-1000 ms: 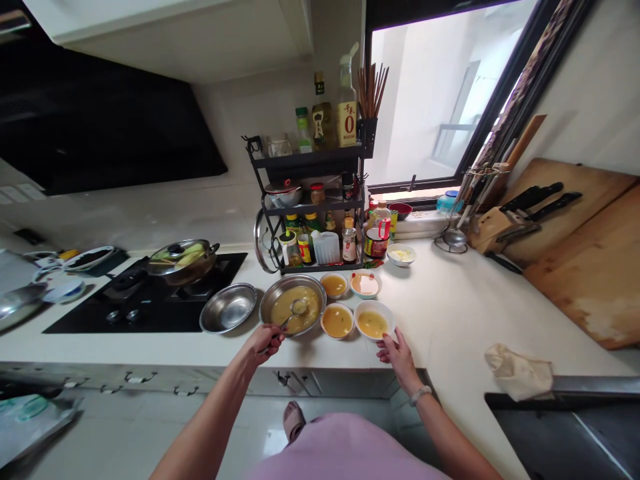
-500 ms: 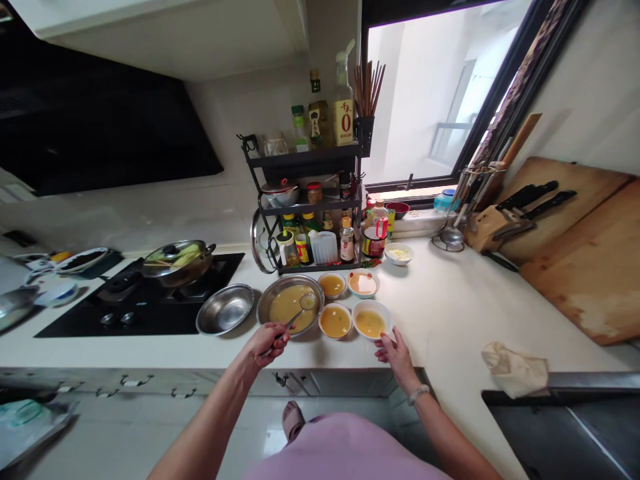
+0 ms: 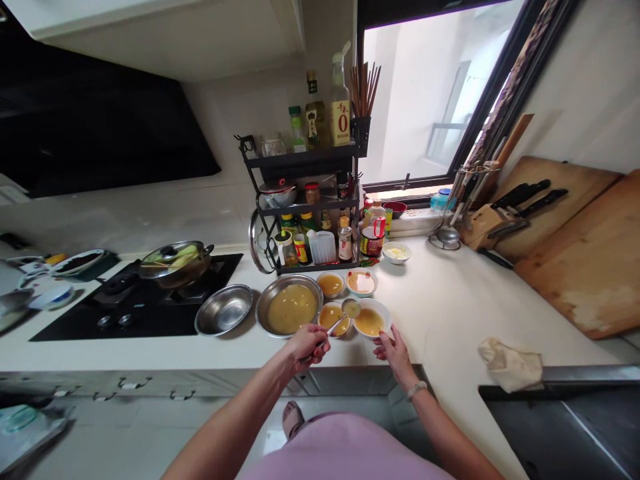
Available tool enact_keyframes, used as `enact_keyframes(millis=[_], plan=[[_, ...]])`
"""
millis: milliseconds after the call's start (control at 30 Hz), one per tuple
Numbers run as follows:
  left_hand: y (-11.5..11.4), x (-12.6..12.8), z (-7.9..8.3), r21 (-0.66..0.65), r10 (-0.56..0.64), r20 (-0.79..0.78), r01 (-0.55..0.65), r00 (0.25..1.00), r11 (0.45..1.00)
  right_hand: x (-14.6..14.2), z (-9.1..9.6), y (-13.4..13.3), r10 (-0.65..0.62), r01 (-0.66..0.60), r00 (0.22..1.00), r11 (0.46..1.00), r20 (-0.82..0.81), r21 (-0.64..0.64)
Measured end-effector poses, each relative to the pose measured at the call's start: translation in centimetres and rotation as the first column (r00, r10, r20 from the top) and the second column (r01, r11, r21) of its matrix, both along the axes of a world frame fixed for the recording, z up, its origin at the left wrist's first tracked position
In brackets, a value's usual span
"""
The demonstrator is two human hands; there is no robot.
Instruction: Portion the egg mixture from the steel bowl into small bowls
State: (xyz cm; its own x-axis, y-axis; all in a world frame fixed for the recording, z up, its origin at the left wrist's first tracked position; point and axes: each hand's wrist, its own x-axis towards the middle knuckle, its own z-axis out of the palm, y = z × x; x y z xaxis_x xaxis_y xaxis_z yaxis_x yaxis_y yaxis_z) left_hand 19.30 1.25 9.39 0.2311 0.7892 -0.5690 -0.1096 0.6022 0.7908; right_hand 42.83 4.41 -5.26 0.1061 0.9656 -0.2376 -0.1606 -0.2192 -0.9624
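My left hand (image 3: pixel 311 344) is closed round the handle of a metal ladle (image 3: pixel 351 307). The ladle's bowl holds yellowish liquid and hangs over the gap between two bowls, near the left rim of a white bowl (image 3: pixel 384 311). My right hand (image 3: pixel 393 348) grips that white bowl at its lower right rim; it has yellow soup inside. To the left stands a large steel basin (image 3: pixel 262 319) of the same soup. A second soup bowl (image 3: pixel 327 328) lies partly under the ladle. Behind are another soup bowl (image 3: pixel 331 285) and a bowl with a red-patterned rim (image 3: pixel 362 283).
An empty steel basin (image 3: pixel 225 311) stands left of the soup basin, beside the stove (image 3: pixel 150 313) with a lidded pan (image 3: pixel 175 263). Behind is a black spice rack (image 3: pixel 315 269). A small bowl (image 3: pixel 397 253), a knife block (image 3: pixel 483 227) and a cloth (image 3: pixel 511 365) are on the right.
My left hand has moved right, lifting the ladle out of the steel basin and over to the white bowl. My right hand stays on the white bowl.
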Motion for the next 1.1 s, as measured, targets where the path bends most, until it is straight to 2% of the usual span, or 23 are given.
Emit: enact_keyframes(millis=[100, 200, 267, 333, 367, 433, 533, 600, 667, 767, 900, 1000, 1100], plan=[[0.3, 1.9, -0.9, 0.069, -0.089, -0.181, 0.103, 0.979, 0.992, 0.0, 0.1, 0.0, -0.008, 0.008, 1.000, 1.000, -0.008, -0.001], [0.4, 3.1, -2.0, 0.150, -0.160, -0.495, 0.266, 0.854, 0.952, 0.0, 0.1, 0.0, -0.009, 0.009, 1.000, 1.000, -0.007, 0.003], [0.3, 3.4, -2.7, 0.244, -0.144, -0.679, 0.406, 0.720, 0.881, 0.0, 0.1, 0.0, -0.006, 0.006, 1.000, 1.000, 0.002, 0.006], [0.0, 3.3, -3.4, 0.340, -0.063, -0.798, 0.535, 0.599, 0.773, -0.1, 0.1, 0.0, -0.006, 0.006, 1.000, 1.000, 0.006, 0.010], [-0.2, 3.1, -3.8, 0.368, -0.021, -0.832, 0.579, 0.555, 0.728, -0.1, 0.0, 0.0, -0.006, 0.006, 1.000, 1.000, 0.005, 0.010], [-0.5, 2.6, -4.3, 0.385, 0.033, -0.862, 0.612, 0.505, 0.690, -0.1, 0.0, 0.0, -0.009, 0.009, 1.000, 1.000, -0.001, 0.005], [-0.5, 1.3, -4.3, 0.432, 0.084, -0.831, 0.542, 0.550, 0.721, -0.1, -0.1, 0.0, -0.014, 0.014, 1.000, 1.000, -0.005, -0.004], [-0.3, -0.1, -3.7, 0.471, 0.142, -0.786, 0.435, 0.601, 0.767, -0.1, -0.2, 0.0, -0.020, 0.020, 1.000, 1.000, -0.008, -0.008], [-0.1, -2.2, -2.9, 0.447, 0.169, -0.774, 0.338, 0.610, 0.828, -0.1, -0.2, 0.0, -0.029, 0.029, 1.000, 1.000, -0.007, -0.012], [-0.2, -6.2, -1.8, 0.357, 0.172, -0.835, 0.277, 0.523, 0.892, -0.1, -0.2, 0.0, -0.032, 0.032, 0.999, 0.999, 0.018, -0.012], [-0.7, -11.1, -1.6, 0.162, 0.069, -0.935, 0.247, 0.347, 0.955, -0.1, -0.2, 0.1, -0.024, 0.024, 0.999, 1.000, 0.037, -0.005], [-0.9, -13.2, -2.2, 0.115, 0.048, -0.936, 0.172, 0.350, 0.978, -0.1, -0.2, 0.1, -0.018, 0.018, 0.999, 1.000, 0.026, 0.000], [-0.7, -13.9, -2.8, 0.126, 0.054, -0.899, 0.137, 0.435, 0.983, -0.1, -0.1, 0.1, -0.007, 0.007, 1.000, 1.000, 0.028, 0.002]])
